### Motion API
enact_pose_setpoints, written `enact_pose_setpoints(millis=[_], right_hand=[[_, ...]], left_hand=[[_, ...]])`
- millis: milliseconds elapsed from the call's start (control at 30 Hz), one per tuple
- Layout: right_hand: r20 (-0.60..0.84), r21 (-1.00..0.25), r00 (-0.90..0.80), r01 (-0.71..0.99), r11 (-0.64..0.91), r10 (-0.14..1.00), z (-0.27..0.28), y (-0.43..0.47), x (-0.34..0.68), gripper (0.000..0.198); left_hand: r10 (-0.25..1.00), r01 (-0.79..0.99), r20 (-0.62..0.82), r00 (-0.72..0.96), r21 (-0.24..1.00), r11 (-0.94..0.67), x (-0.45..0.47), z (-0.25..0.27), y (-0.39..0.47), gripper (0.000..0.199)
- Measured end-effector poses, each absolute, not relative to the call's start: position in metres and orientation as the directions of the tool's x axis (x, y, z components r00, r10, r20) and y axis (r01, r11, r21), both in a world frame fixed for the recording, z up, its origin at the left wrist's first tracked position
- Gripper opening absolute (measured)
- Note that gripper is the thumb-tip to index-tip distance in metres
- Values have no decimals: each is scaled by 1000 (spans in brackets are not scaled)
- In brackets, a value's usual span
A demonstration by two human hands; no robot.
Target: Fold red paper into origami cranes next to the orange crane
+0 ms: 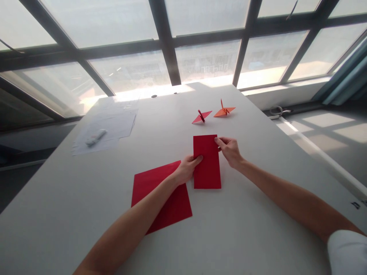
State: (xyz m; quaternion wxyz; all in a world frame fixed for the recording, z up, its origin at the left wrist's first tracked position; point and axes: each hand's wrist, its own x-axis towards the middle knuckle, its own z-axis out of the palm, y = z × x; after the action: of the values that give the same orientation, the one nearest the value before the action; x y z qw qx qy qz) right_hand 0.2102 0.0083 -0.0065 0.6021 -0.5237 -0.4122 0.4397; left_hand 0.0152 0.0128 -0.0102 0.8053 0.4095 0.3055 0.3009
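A red sheet of paper point(207, 168), an upright rectangle that looks folded in half, is held between both hands above the white table. My left hand point(187, 168) grips its left edge, thumb on top and fingers underneath. At the upper right corner my right hand point(228, 149) pinches the paper between thumb and fingers. Under my left forearm lies a larger red square sheet point(174, 206), flat on the table and partly covered by the arm.
Beyond the hands stand a red paper crane point(202, 116) and an orange paper crane point(224, 111). White papers point(123, 122) with a whitish bottle-like object point(96, 137) lie at the far left of the table point(246, 229). Windows point(206, 57) line the back.
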Motion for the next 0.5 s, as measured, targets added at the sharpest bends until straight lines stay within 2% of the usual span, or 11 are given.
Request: enact_pose_setpoints(millis=[100, 367, 500], right_hand=[[31, -986, 281, -151, 76, 959, -5, 9, 212, 36], [46, -982, 317, -159, 101, 947, -4, 12, 215, 35], [10, -993, 186, -114, 32, 982, -1, 4, 213, 44]], left_hand=[[721, -222, -243, 649, 846, 486, 14, -10, 13, 39], [712, -212, -262, 652, 838, 503, 14, -14, 14, 40], [793, -329, -241, 560, 813, 480, 15, -14, 13, 38]])
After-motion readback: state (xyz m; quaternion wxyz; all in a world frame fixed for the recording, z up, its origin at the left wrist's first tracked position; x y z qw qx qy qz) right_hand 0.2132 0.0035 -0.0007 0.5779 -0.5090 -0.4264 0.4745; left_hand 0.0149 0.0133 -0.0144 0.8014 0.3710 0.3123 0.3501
